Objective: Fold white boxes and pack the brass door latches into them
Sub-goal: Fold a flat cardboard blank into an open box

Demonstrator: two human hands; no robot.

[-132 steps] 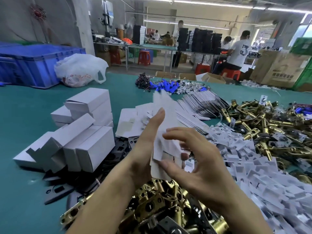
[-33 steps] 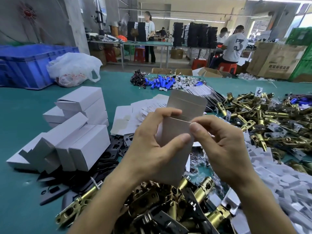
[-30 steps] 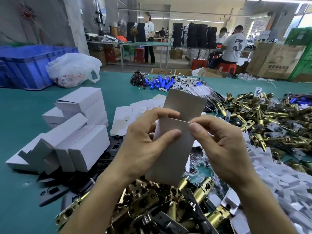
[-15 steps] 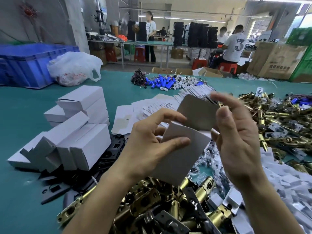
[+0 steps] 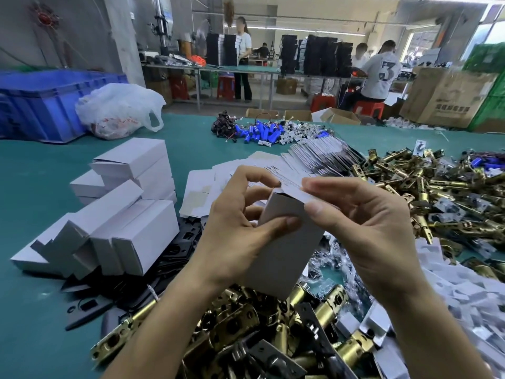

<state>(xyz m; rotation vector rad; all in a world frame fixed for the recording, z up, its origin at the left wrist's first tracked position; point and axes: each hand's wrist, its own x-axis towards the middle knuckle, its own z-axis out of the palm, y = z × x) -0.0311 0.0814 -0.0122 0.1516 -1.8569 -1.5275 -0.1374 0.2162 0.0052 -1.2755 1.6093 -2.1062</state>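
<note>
Wrapped round the half-formed white box (image 5: 287, 253) with the fingers (image 5: 247, 175) of the left hand (image 5: 235, 231), thumb laid across its front, probably to keep the tube square. Pinching the top flap with the fingers (image 5: 333, 186) of the right hand (image 5: 369, 236), seemingly to crease it closed. Held upright above the near heap of brass door latches (image 5: 246, 332), apparently not yet loaded. Leftward on the table (image 5: 41, 187), a stack of finished boxes (image 5: 136, 214); beyond, a fan of flat blanks (image 5: 319, 157).
</note>
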